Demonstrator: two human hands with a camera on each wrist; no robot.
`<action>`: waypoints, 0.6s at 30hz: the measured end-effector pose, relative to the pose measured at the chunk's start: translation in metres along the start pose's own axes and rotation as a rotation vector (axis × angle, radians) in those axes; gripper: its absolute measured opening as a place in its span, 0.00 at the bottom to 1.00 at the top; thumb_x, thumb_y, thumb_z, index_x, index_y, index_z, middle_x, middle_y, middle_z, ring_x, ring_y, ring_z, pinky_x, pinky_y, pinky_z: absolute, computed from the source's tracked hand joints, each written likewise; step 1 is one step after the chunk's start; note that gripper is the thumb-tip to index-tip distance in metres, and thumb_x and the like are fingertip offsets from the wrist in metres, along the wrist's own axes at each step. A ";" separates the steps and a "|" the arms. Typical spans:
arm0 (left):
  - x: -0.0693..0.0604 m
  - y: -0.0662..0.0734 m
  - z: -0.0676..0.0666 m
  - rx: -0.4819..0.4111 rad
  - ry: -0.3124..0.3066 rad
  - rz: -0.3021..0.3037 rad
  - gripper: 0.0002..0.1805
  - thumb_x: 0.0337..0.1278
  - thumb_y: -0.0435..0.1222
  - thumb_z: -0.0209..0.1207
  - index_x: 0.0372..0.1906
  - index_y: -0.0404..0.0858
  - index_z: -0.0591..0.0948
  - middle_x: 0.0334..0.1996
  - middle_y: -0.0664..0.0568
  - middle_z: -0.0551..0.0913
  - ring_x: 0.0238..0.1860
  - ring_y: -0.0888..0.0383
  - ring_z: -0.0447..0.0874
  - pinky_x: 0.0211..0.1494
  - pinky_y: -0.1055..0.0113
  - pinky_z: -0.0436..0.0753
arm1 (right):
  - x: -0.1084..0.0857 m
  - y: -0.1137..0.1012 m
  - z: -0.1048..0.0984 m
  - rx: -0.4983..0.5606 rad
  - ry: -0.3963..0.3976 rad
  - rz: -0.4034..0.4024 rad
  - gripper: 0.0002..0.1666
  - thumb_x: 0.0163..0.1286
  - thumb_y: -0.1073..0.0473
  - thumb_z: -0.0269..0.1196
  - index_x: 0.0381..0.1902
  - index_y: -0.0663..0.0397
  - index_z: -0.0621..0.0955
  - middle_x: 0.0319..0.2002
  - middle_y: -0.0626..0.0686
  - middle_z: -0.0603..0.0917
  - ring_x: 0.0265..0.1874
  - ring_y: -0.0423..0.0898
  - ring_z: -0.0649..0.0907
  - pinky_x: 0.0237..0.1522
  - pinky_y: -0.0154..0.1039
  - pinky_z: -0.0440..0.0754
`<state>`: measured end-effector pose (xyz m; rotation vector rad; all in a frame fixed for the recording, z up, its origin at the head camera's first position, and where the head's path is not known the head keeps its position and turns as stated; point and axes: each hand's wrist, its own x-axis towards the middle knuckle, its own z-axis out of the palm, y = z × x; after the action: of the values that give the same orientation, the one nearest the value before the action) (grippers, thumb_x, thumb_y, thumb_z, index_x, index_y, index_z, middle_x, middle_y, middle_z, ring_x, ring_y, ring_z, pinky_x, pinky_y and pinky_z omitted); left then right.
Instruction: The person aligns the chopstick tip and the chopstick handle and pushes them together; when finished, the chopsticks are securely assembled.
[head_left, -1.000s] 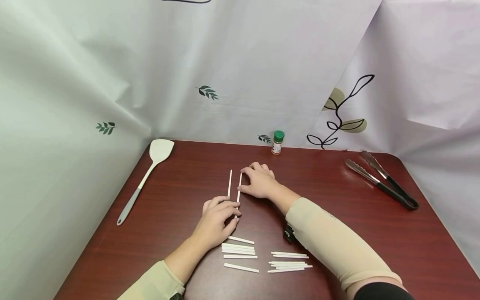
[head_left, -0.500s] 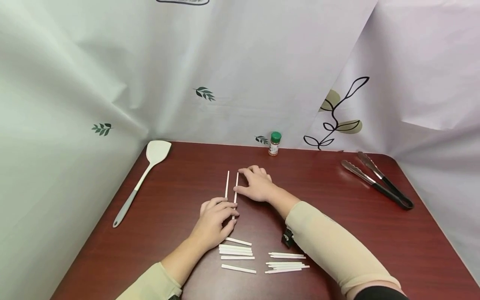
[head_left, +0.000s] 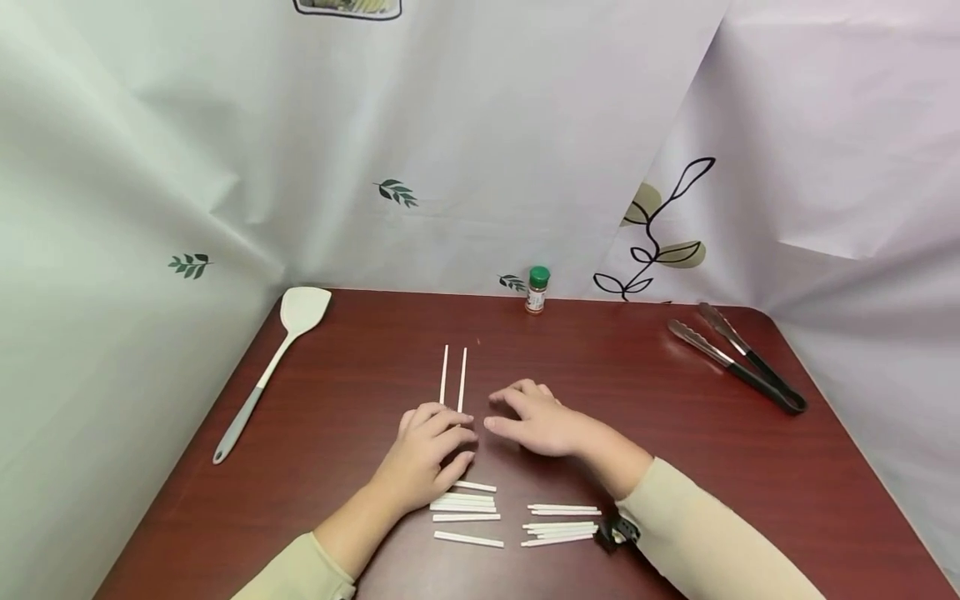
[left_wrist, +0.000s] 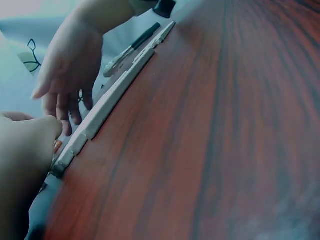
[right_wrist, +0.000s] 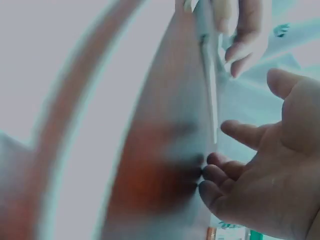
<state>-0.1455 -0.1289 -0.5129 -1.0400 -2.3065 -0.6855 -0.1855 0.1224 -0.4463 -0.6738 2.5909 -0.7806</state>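
Two thin white sticks stand out on the dark red table, a left stick (head_left: 444, 374) and a right stick (head_left: 462, 379), lying nearly parallel and pointing away from me. My left hand (head_left: 432, 450) covers their near ends, palm down with relaxed, spread fingers; whether the fingertips press on the sticks is hidden. To the right, apart from them, my right hand (head_left: 536, 419) holds nothing. Its loosely bent fingers (right_wrist: 245, 134) show in the right wrist view. Nearer me lie a left group of white sticks (head_left: 465, 518) and a right group with narrower tips (head_left: 561, 527).
A white spatula with a grey handle (head_left: 243, 421) lies at the left edge. At the back stands a green-capped spice jar (head_left: 536, 292). Metal tongs with black handles (head_left: 753, 375) lie spread at the right. A patterned white sheet (head_left: 465, 150) hangs behind the table.
My right hand has let go of the right stick and drawn back toward me. The left hand stays over the near ends. The head view has shifted slightly.
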 end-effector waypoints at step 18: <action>0.000 0.015 0.002 -0.131 -0.088 0.163 0.06 0.63 0.39 0.70 0.44 0.48 0.88 0.46 0.62 0.87 0.49 0.60 0.82 0.53 0.59 0.79 | -0.078 0.044 0.045 0.072 0.292 -0.312 0.12 0.76 0.50 0.68 0.54 0.39 0.87 0.64 0.48 0.81 0.65 0.51 0.74 0.63 0.57 0.72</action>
<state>-0.1342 -0.1190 -0.5108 -1.3265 -2.2435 -0.7466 -0.1160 0.1772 -0.4923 -1.0266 2.7309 -1.1387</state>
